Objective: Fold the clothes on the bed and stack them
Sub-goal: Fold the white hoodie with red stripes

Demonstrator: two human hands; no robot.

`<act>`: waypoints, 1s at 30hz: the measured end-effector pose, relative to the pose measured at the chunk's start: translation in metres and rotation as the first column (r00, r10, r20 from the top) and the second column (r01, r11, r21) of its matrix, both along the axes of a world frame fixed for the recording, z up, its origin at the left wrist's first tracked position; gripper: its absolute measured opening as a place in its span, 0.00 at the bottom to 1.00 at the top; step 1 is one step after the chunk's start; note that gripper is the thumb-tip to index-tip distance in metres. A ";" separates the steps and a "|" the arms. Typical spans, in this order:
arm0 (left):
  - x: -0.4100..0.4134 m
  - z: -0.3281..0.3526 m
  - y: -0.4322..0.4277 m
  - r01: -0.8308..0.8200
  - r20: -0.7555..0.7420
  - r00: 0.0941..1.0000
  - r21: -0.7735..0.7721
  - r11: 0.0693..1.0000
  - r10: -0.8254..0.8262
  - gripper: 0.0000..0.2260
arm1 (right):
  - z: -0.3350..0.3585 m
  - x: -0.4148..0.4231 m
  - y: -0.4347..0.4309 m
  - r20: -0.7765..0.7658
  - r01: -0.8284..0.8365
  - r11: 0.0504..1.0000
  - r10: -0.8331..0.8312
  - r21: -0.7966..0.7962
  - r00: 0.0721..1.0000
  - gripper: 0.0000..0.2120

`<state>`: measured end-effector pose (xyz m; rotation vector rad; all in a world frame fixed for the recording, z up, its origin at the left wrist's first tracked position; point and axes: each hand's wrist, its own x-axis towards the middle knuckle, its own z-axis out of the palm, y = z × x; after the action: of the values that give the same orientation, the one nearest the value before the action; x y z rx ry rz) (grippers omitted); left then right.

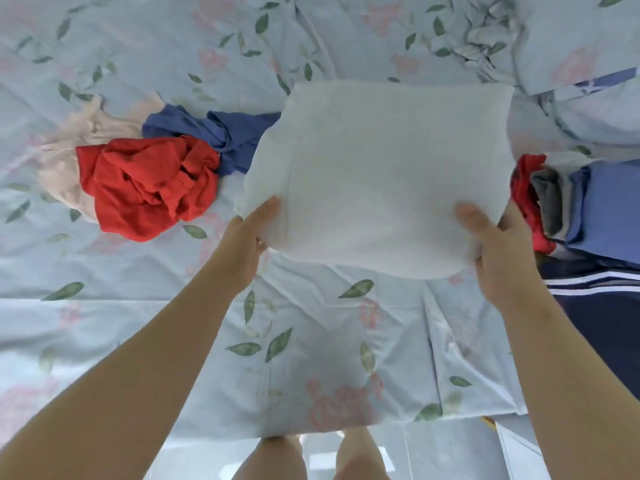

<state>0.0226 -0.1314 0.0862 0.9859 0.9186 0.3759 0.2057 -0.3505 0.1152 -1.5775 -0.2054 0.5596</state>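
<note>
White and soft-looking, a folded white cloth in a nearly square bundle is held up over the pale blue floral bed sheet, roughly mid-scene and clear of the bedding below it. The left hand pinches its near-left corner, thumb lying along the top; its fingers go underneath and cannot be seen. The right hand pinches the near-right corner the same way, thumb on top and fingers tucked beneath. Just to the right of that hand sits a stack of folded clothes, showing red, grey and mid-blue layers at its edges, with a navy garment with white stripes nearer to the person beside it. That is the relation that matters: the stack lies directly right of the bundle, almost touching its right edge, so the right hand is the nearer one and would likely lead a short sideways carry, the bundle kept flat. Being close to square, the bundle seems to need little turning to sit on the stack. Left of the bundle wait a crumpled red garment, a crumpled dark blue garment just beyond it, and a pale beige garment farther left, all unfolded, so the task looks partway done.
</note>
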 end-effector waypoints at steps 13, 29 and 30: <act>-0.092 -0.108 -0.043 0.245 -0.571 0.738 -0.269 0.931 -0.359 0.29 | -0.117 -0.083 -0.050 -0.581 -0.278 0.862 -0.022 -0.423 0.814 0.18; -0.045 -0.095 -0.023 0.175 -0.471 0.803 -0.399 0.900 -0.365 0.31 | -0.120 -0.052 -0.022 -0.649 -0.224 0.912 -0.058 -0.343 0.759 0.18; -0.047 -0.087 -0.019 0.210 -0.408 0.842 -0.354 0.911 -0.353 0.28 | -0.109 -0.046 -0.020 -0.554 -0.204 0.921 -0.015 -0.331 0.832 0.19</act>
<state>-0.0243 -0.1500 -0.0008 0.9283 1.1985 -0.2677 0.1599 -0.3702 0.0064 -1.7087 0.2822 1.1653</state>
